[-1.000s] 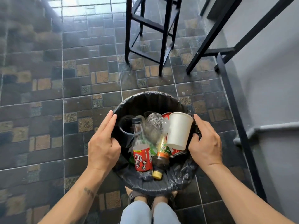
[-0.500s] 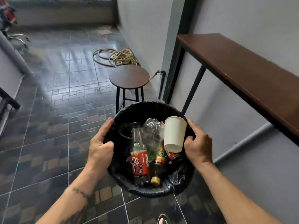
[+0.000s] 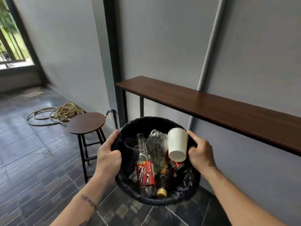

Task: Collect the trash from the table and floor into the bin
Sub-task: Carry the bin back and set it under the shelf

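Since a second ago we have lifted the bin [image 3: 156, 199] off the floor; left hand [image 3: 108, 158] and right hand [image 3: 201, 156] clamp its rim, fingers curled; paper cup [image 3: 177, 144] and bottles inside.

Head view — looking forward and down, close over the bin [image 3: 156, 199].

The bin [image 3: 156, 199] is round and lined with a black bag, held up off the floor and tipped toward the camera. Inside, a clear bottle [image 3: 144, 162] with a red label lies neck up, beside a dark brown bottle [image 3: 163, 178] with its gold cap pointing down. A crumpled clear plastic bottle [image 3: 157, 141] sits behind them. A white paper cup [image 3: 177, 145] rests upside down at the right, above a red can [image 3: 176, 165].
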`<action>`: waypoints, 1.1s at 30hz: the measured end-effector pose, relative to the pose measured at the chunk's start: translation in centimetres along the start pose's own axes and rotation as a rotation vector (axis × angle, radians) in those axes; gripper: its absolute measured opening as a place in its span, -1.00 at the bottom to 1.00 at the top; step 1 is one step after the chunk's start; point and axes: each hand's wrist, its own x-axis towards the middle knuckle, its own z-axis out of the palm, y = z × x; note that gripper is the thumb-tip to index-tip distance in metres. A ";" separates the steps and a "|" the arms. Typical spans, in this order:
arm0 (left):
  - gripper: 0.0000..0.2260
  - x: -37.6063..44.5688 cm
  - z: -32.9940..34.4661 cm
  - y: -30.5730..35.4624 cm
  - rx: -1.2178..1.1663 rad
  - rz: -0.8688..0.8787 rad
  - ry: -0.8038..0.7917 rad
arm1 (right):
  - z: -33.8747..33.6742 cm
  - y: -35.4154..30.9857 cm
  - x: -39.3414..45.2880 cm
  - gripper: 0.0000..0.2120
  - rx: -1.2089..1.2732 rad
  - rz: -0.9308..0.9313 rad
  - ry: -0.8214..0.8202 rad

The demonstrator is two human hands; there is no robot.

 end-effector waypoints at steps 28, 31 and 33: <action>-0.30 -41.1 51.5 -2.6 0.356 0.144 -1.036 | -55.0 23.3 -35.3 -0.41 -0.273 0.582 0.839; -0.32 -44.2 54.5 -2.3 0.344 0.148 -1.094 | -57.7 25.0 -37.2 -0.40 -0.307 0.633 0.888; -0.33 -46.3 58.3 -3.3 0.356 0.161 -1.157 | -60.2 27.3 -38.3 -0.39 -0.333 0.671 0.937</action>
